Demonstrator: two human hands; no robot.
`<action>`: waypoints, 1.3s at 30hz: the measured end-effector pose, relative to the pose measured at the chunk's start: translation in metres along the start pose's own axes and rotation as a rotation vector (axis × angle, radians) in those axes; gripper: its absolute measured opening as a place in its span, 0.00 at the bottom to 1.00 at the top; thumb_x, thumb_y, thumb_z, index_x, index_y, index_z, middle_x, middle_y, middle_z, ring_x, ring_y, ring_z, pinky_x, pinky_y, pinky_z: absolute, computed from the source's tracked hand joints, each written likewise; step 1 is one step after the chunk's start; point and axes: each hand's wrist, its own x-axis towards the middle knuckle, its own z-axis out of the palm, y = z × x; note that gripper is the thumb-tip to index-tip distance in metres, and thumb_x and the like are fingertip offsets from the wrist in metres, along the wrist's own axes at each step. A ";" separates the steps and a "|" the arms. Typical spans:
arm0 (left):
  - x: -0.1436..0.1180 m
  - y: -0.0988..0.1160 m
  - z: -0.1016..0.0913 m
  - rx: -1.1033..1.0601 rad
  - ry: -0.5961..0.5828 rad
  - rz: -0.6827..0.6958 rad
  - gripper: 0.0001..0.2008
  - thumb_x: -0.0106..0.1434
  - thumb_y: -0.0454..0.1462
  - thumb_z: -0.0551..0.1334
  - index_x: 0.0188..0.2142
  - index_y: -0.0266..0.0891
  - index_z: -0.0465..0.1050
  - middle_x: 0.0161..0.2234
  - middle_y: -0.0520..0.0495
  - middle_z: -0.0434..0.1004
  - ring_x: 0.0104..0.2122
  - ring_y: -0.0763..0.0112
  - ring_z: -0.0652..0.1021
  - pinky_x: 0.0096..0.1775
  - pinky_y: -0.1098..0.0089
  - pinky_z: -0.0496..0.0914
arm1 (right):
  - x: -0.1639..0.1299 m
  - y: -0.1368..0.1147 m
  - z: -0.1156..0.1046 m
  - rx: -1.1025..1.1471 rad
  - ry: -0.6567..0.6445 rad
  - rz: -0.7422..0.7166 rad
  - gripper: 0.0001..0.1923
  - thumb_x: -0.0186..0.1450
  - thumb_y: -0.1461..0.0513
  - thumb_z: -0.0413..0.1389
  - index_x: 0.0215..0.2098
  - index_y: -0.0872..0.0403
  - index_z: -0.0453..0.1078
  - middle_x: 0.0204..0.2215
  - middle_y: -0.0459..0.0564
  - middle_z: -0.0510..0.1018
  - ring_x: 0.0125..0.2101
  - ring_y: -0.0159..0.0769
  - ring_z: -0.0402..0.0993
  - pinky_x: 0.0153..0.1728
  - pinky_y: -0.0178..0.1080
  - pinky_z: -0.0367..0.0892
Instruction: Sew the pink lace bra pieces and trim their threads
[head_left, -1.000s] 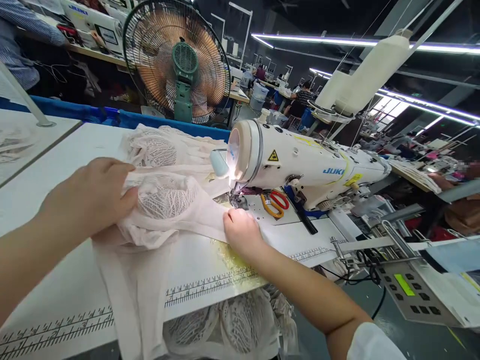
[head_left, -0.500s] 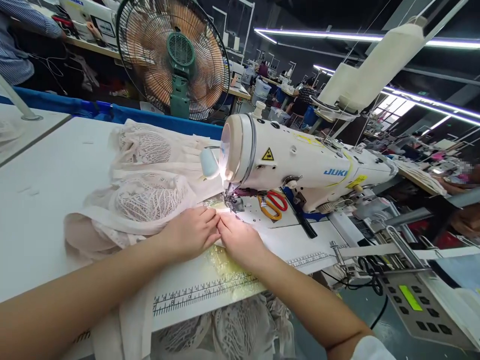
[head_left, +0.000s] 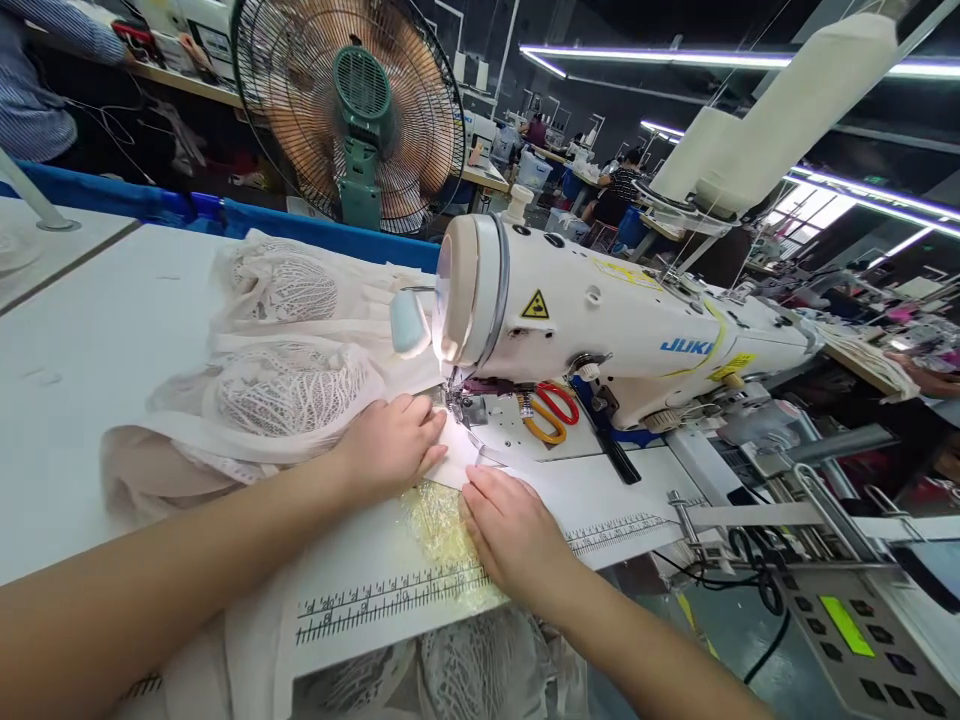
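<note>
White table [head_left: 67, 330], lace garment [head_left: 292, 388], fan [head_left: 362, 90] beyond

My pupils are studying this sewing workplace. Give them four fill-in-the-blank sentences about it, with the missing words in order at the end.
1. The blue lettering on the white, rounded sewing machine spells ____.
2. The yellow-and-black warning sign is shaped like a ____.
3. Of the person's bare left hand and bare right hand, the ____ one is closer to the pale lace cup.
4. The scissors have one orange-yellow handle loop and one ____ loop.

Missing words: JUKI; triangle; left; red.
</note>
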 end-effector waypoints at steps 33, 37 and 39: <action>-0.024 -0.002 0.004 0.013 0.371 0.398 0.17 0.67 0.30 0.50 0.46 0.28 0.75 0.45 0.37 0.78 0.35 0.60 0.75 0.36 0.63 0.70 | 0.026 -0.004 0.016 0.111 0.013 0.008 0.18 0.69 0.64 0.42 0.47 0.66 0.69 0.50 0.61 0.72 0.52 0.46 0.67 0.56 0.46 0.63; -0.025 -0.010 0.003 -0.038 0.285 0.361 0.18 0.68 0.32 0.48 0.46 0.32 0.76 0.47 0.40 0.77 0.42 0.58 0.75 0.42 0.61 0.72 | 0.023 -0.002 0.017 0.142 0.007 0.002 0.16 0.68 0.64 0.44 0.47 0.65 0.69 0.51 0.61 0.72 0.53 0.47 0.66 0.56 0.48 0.64; -0.025 -0.015 0.003 -0.061 0.247 0.332 0.19 0.69 0.34 0.47 0.47 0.34 0.75 0.48 0.41 0.77 0.44 0.57 0.75 0.43 0.60 0.72 | 0.023 -0.001 0.017 0.178 -0.016 0.008 0.16 0.68 0.64 0.46 0.47 0.65 0.68 0.52 0.61 0.71 0.54 0.47 0.65 0.57 0.48 0.63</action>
